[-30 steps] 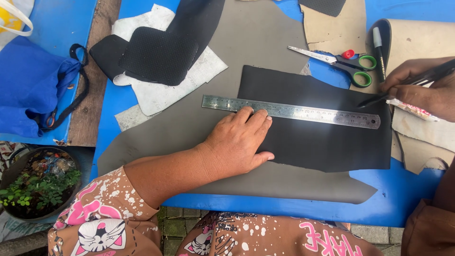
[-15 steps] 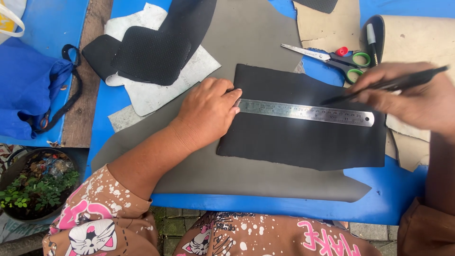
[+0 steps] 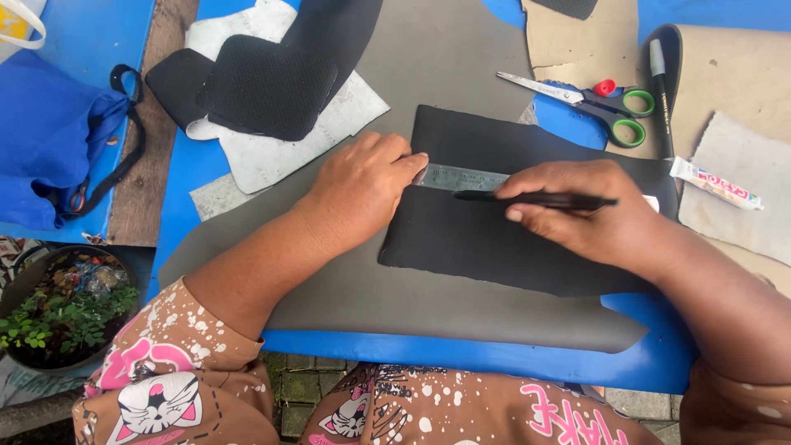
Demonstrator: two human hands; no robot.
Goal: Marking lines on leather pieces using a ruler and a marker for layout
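**Mia:** Looking down, what is closest to us?

**Ben:** Brown sleeves (image 3: pixel 177 375) with pink and white cat pictures. Then comes the blue table edge (image 3: pixel 461 350). On it lies a big grey sheet (image 3: pixel 395 288).

**Mia:** And on the grey sheet?

**Ben:** A flat black piece (image 3: pixel 461 239). Both hands rest on it. The left hand (image 3: pixel 362 185) lies palm down, fingers curled a bit. It holds nothing. It just presses on the left end of a metal ruler (image 3: pixel 461 176).

**Mia:** Where is the ruler?

**Ben:** It lies across the top part of the black piece. The right hand covers its right end.

**Mia:** What does the right hand do?

**Ben:** The right hand (image 3: pixel 589 218) is closed around a thin black pen (image 3: pixel 535 199). The pen lies almost flat. Its tip points left, right beside the ruler's lower edge.

**Mia:** What is farther away?

**Ben:** Scissors (image 3: pixel 589 99) with green handles, lying closed. Beside them is a black marker (image 3: pixel 661 95), and a small white tube (image 3: pixel 713 183) to the right. On the far left lie black bumpy pieces (image 3: pixel 264 82) on a white scrap (image 3: pixel 272 156). A blue bag (image 3: pixel 49 140) sits at the left, and a plant pot (image 3: pixel 62 309) stands below the table.
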